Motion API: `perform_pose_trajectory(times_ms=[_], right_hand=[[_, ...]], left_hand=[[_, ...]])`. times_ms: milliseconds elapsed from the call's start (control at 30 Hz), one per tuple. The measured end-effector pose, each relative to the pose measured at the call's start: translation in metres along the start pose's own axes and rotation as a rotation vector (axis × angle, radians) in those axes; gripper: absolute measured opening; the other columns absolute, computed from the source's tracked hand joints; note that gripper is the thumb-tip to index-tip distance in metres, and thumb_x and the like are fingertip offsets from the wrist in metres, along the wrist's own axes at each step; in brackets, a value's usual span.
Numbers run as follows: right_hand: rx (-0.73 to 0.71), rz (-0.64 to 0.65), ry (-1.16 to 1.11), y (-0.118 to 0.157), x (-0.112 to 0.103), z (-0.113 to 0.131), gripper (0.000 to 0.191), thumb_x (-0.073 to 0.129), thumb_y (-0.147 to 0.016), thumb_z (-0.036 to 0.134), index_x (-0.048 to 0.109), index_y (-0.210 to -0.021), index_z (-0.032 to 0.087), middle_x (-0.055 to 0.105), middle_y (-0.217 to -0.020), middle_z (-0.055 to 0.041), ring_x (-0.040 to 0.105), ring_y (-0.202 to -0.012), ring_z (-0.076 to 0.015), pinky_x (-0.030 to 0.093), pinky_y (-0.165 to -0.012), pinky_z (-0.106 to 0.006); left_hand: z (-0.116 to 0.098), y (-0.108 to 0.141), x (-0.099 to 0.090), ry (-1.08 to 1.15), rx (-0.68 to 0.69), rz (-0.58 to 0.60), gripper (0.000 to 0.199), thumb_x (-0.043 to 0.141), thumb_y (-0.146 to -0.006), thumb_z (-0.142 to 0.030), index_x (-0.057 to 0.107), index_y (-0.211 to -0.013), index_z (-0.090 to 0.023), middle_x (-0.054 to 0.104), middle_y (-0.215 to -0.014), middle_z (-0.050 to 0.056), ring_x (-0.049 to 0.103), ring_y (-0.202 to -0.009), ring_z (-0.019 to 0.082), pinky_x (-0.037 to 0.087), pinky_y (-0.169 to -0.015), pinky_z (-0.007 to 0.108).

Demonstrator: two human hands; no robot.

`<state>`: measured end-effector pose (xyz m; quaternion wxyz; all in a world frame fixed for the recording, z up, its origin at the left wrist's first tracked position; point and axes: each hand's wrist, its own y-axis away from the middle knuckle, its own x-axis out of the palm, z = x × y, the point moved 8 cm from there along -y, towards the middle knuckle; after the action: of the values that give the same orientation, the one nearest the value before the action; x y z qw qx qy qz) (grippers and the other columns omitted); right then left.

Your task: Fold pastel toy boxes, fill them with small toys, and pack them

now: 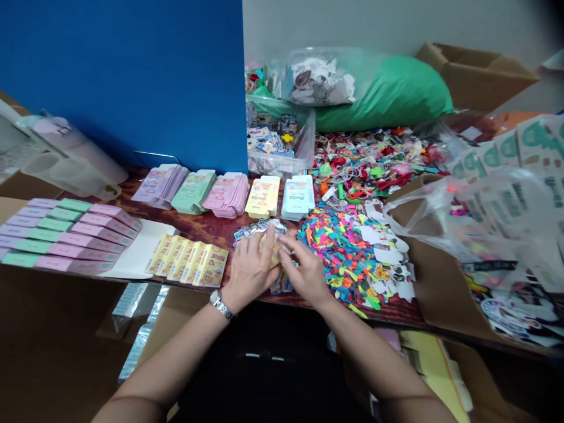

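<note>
Both hands meet at the table's front edge around a small yellow box (pixel 275 255), mostly covered by fingers. My left hand (pixel 253 264), with a watch at the wrist, holds it from the left, its fingers over the top. My right hand (pixel 305 267) grips its right side with bent fingers. Beneath and behind the hands lies a pile of small printed cards (pixel 253 229). Left of my left hand stands a row of yellow boxes (pixel 215 267). Colourful small balloons (pixel 332 252) are heaped to the right of my right hand.
Flat carton stacks line the back: purple (pixel 161 185), green (pixel 194 191), pink (pixel 227 194), yellow (pixel 263 197) and blue (pixel 297 198). Formed boxes (pixel 66 235) fill the left. A clear bin (pixel 304 141), a green bag (pixel 388 94) and mixed trinkets (pixel 374 158) lie behind; a cardboard box (pixel 434 282) stands right.
</note>
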<state>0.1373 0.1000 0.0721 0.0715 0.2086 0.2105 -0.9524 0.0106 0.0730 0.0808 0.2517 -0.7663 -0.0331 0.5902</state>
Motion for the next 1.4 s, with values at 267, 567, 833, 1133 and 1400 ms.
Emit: perform_pose_trajectory(times_ms=[267,567,833,1133,1400], right_hand=[[0.482,0.007,-0.645,-0.006,0.018,-0.034,0.035,0.059,-0.088,0.043,0.059,-0.117,0.022,0.066,-0.119,-0.0074,0.065,-0.105,-0.0204,0.057,-0.087,-0.035],[-0.005,0.498,0.603,0.038,0.013,-0.054,0.062,0.074,-0.077,0.038,0.054,-0.133,0.019,0.059,-0.128,-0.0144,0.057,-0.112,-0.0336,0.053,-0.091,-0.048],[0.009,0.277,0.482,0.021,-0.004,-0.059,0.032,0.053,-0.094,0.030,0.062,-0.123,0.019,0.068,-0.107,-0.0108,0.062,-0.098,-0.0248,0.053,-0.086,-0.039],[0.259,0.070,0.025,-0.009,-0.051,-0.064,0.026,0.053,-0.093,0.039,0.066,-0.106,0.021,0.069,-0.096,-0.0036,0.064,-0.080,-0.0161,0.050,-0.071,-0.028],[0.180,0.231,0.126,-0.010,-0.013,-0.063,0.021,0.042,-0.096,0.033,0.058,-0.100,0.018,0.064,-0.088,-0.0034,0.059,-0.074,-0.0158,0.046,-0.072,-0.029]], left_hand=[[0.018,-0.001,-0.004,0.762,-0.071,-0.117,0.110,0.072,-0.077,-0.045,-0.005,-0.152,-0.020,0.031,-0.150,0.022,0.038,-0.138,0.032,0.041,-0.108,0.048],[0.047,0.008,0.002,0.838,-0.301,-0.121,0.067,0.074,-0.075,-0.037,0.039,-0.130,-0.019,0.054,-0.122,0.011,0.057,-0.114,0.025,0.048,-0.099,0.042],[0.040,0.012,0.024,0.807,-0.278,0.095,0.090,0.077,-0.068,-0.043,0.028,-0.139,-0.017,0.045,-0.135,0.017,0.050,-0.123,0.030,0.044,-0.103,0.046],[0.055,0.018,0.021,0.620,-0.314,-0.003,0.074,0.076,-0.071,-0.042,0.040,-0.131,-0.017,0.054,-0.126,0.014,0.054,-0.116,0.029,0.045,-0.101,0.046],[0.022,0.006,0.022,0.858,-0.189,0.259,0.071,0.077,-0.069,-0.036,0.043,-0.129,-0.018,0.060,-0.121,0.011,0.062,-0.106,0.025,0.053,-0.090,0.037]])
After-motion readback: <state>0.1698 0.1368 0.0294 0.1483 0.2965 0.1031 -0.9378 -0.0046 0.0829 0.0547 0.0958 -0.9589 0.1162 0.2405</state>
